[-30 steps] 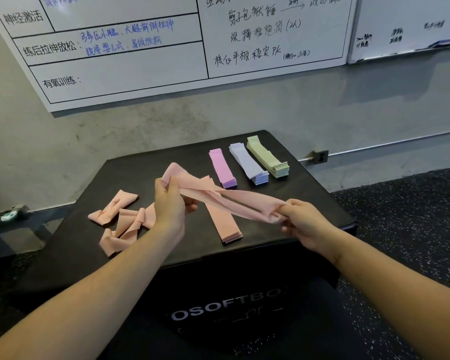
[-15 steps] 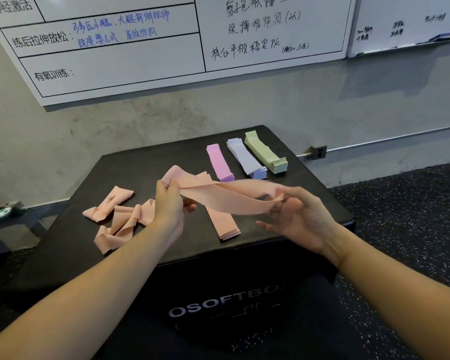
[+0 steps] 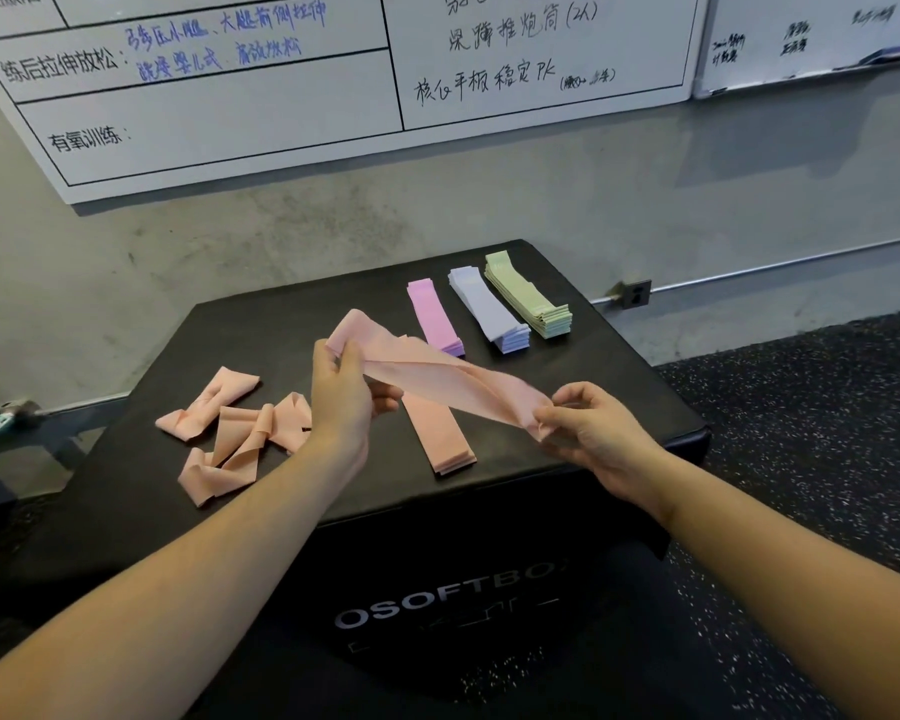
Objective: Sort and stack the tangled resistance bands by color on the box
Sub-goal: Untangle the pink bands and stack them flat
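Three flat stacks, pink-purple (image 3: 434, 317), lavender (image 3: 489, 311) and green (image 3: 528, 296), are finished far right on the black padded box (image 3: 261, 324); one twisted peach elastic band (image 3: 437, 379) is pinched between left hand (image 3: 341, 402) and right hand (image 3: 588, 433) above the near peach stack (image 3: 437, 439), while tangled peach bands (image 3: 230, 433) are left unsorted.

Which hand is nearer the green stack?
Right. The right hand is in front of the green stack; the left hand is farther off to the left.

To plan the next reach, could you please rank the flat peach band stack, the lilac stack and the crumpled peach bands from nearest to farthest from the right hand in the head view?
From the right hand:
1. Flat peach band stack, just to its left.
2. Lilac stack, behind it near the box's far edge.
3. Crumpled peach bands, far left, beyond the left hand.
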Motion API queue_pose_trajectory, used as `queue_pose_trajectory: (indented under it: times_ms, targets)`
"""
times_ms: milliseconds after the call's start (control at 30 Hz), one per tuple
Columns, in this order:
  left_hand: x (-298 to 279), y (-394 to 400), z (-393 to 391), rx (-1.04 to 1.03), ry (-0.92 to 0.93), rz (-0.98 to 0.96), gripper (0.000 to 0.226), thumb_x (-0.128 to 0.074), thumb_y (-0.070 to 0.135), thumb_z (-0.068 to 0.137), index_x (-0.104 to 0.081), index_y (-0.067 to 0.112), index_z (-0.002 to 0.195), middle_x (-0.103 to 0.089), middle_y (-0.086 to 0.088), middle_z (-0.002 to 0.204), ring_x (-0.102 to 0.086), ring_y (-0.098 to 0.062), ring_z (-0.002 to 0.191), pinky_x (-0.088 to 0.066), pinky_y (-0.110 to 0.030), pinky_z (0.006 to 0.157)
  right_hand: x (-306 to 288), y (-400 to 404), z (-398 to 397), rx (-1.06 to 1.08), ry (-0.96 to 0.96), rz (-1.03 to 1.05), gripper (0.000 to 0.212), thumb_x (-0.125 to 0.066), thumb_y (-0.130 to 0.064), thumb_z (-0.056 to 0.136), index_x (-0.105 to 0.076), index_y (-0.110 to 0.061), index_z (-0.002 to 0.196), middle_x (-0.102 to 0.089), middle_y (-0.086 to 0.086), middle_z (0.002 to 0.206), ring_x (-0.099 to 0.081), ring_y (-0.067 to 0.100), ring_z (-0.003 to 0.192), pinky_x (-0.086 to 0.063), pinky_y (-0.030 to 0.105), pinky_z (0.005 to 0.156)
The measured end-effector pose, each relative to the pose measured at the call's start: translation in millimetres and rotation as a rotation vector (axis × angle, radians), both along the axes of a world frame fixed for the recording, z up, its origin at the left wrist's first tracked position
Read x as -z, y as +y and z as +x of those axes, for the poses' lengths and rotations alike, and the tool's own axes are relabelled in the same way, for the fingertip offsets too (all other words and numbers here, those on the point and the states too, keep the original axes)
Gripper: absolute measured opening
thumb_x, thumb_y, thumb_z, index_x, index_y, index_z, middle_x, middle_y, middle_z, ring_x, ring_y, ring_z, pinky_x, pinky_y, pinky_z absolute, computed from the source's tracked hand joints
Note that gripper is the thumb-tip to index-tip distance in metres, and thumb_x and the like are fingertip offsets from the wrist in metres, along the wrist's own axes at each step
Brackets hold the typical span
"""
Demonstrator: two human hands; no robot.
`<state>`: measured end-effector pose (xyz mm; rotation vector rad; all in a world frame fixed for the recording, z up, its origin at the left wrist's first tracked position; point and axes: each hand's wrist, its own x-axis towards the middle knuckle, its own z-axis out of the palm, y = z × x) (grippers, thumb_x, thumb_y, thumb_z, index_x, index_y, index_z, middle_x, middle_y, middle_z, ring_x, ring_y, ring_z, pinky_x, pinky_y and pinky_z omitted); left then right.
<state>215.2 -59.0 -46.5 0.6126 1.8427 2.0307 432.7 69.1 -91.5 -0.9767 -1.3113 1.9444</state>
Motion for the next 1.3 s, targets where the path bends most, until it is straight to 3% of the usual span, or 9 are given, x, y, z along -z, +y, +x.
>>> queue_pose_trajectory:
  times_ms: [100,233,500,633,800,967,1100,1200,1300]
  targets:
    - [-3.4,3.4,11.7,-0.015,0.114,0.038,0.017,-0.033,0.026,0.111,-0.044,0.027,0.098,-0.059,-0.014,0.090,-0.057,-0.019,0.056,-0.047,-0.025,0.047,3.1,4.4,-3.6,0.010,-0.136,-0.015,0.029,-0.072,-0.003,0.085,-0.061,-0.009,0.111,-0.065,0.009,0.101,-0.067,0.024,0.086,-0.062,0.045,0.080]
    - [-4.3,6.2,14.9,-0.044,0.196,0.042,0.014,-0.034,0.028,0.111,-0.044,0.024,0.102,-0.055,-0.015,0.093,-0.056,-0.022,0.070,-0.045,-0.018,0.047,0.6,4.0,-4.0,-0.061,-0.192,-0.025,0.011,-0.071,-0.004,0.077,-0.077,-0.009,0.084,-0.067,0.007,0.082,-0.066,0.019,0.083,-0.063,0.042,0.080]
    - [-1.7,2.3,10.8,-0.090,0.175,0.089,0.015,-0.037,0.022,0.110,-0.045,0.022,0.098,-0.050,0.006,0.086,-0.052,0.002,0.068,-0.047,-0.023,0.061,9.0,19.1,0.4,0.208,-0.046,0.007,0.014,-0.070,-0.010,0.090,-0.057,-0.014,0.089,-0.074,0.016,0.105,-0.072,0.028,0.102,-0.059,0.049,0.091]
    - [-0.5,1.1,7.4,-0.070,0.123,0.048,0.020,-0.037,0.028,0.109,-0.048,0.034,0.093,-0.055,0.002,0.099,-0.056,-0.017,0.094,-0.056,-0.046,0.081,7.1,14.4,-1.5,0.210,-0.001,0.068,0.012,-0.054,-0.008,0.096,-0.046,-0.013,0.089,-0.073,0.018,0.106,-0.073,0.030,0.098,-0.061,0.046,0.087]
    - [-4.1,4.3,8.1,-0.065,0.040,0.044,0.019,-0.033,0.026,0.111,-0.045,0.032,0.097,-0.057,0.000,0.105,-0.066,-0.015,0.090,-0.061,-0.039,0.061,0.8,9.1,-2.6,0.057,0.200,-0.008,0.025,-0.060,-0.003,0.091,-0.043,-0.019,0.081,-0.058,0.009,0.088,-0.064,0.022,0.083,-0.054,0.044,0.078]
    - [-1.8,5.7,-4.9,-0.071,-0.104,0.039,0.016,-0.032,0.024,0.110,-0.043,0.029,0.099,-0.063,-0.012,0.113,-0.070,-0.024,0.090,-0.058,-0.032,0.054,-3.1,12.0,12.6,-0.214,0.292,-0.156,0.022,-0.075,-0.029,0.079,-0.064,-0.017,0.094,-0.067,0.004,0.097,-0.063,0.019,0.093,-0.051,0.042,0.089]
    - [-0.1,5.9,-11.1,-0.069,-0.120,0.038,0.017,-0.032,0.022,0.109,-0.043,0.028,0.097,-0.062,-0.013,0.113,-0.068,-0.027,0.096,-0.057,-0.030,0.053,-5.3,14.1,21.1,-0.267,0.373,-0.130,0.008,-0.068,-0.016,0.087,-0.065,-0.018,0.093,-0.068,0.002,0.094,-0.065,0.016,0.092,-0.049,0.050,0.101]
    - [2.3,6.8,-13.7,-0.084,-0.116,0.032,0.017,-0.033,0.022,0.109,-0.043,0.028,0.097,-0.060,-0.012,0.113,-0.066,-0.027,0.099,-0.057,-0.030,0.052,-3.8,13.8,16.7,-0.181,0.287,-0.038,0.032,-0.076,0.001,0.072,-0.060,-0.014,0.095,-0.067,0.009,0.100,-0.070,0.022,0.090,-0.058,0.043,0.089]
    - [3.4,8.3,-8.8,-0.076,-0.062,0.070,0.017,-0.034,0.022,0.109,-0.043,0.027,0.096,-0.059,-0.012,0.112,-0.066,-0.026,0.097,-0.058,-0.034,0.057,3.0,12.7,5.7,-0.013,0.007,0.112,0.039,-0.079,0.003,0.079,-0.052,-0.012,0.103,-0.061,0.011,0.094,-0.067,0.023,0.078,-0.062,0.036,0.072]
